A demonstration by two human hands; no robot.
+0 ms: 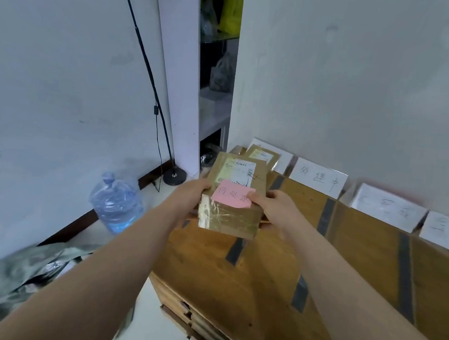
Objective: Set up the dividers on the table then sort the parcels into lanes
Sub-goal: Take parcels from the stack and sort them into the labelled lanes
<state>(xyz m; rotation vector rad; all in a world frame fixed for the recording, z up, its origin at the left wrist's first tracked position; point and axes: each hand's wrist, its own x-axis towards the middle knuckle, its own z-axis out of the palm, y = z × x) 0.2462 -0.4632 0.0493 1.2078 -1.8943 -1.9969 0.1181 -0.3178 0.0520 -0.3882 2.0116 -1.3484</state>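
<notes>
The parcel (228,220) is clamped by the left hand (190,194) at 9 o'clock and right hand (274,211) at 3, whereby its pink note (232,196) could be rubbed loose.

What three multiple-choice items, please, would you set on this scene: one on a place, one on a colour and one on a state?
1. Where does the water jug stand, relative to the table?
A) on it
B) on the floor to its left
C) on the floor to its right

2. What colour is the note on the parcel?
A) pink
B) green
C) blue

3. How do the left hand and the right hand stand to that parcel?
A) both grip it
B) only the left grips it
C) neither touches it

Answers:
1 B, since the jug stands on the floor beside the table's left edge.
2 A, since the note is plainly pink.
3 A, since each hand's fingers curl round one side of the parcel.
</notes>
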